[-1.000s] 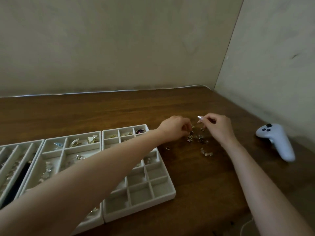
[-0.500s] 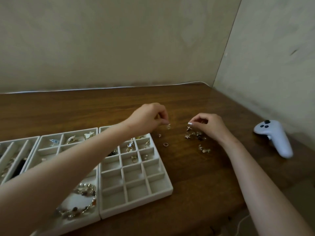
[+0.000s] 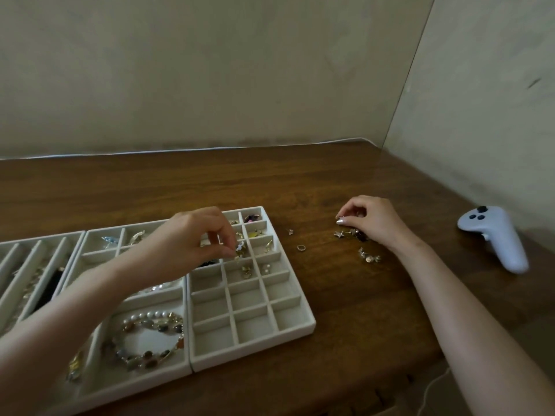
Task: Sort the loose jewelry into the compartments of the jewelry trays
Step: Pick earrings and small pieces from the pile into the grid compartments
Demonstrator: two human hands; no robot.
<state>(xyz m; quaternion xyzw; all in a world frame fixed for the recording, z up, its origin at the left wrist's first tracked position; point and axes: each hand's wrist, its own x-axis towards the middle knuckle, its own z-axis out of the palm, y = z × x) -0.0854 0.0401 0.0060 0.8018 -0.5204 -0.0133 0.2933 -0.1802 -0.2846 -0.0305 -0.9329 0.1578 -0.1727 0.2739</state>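
- My left hand (image 3: 192,238) is pinching a small charm (image 3: 239,253) over the grid tray (image 3: 295,298); released off-centre, it could be landing in a filled neighbouring cell.
- My right hand (image 3: 371,220) is curling, fingertips together, on the loose pile (image 3: 354,234), possibly scattering pieces toward the ring (image 3: 301,247).
- Bare table (image 3: 345,310) is lying between; the controller (image 3: 495,238) is sitting well apart.
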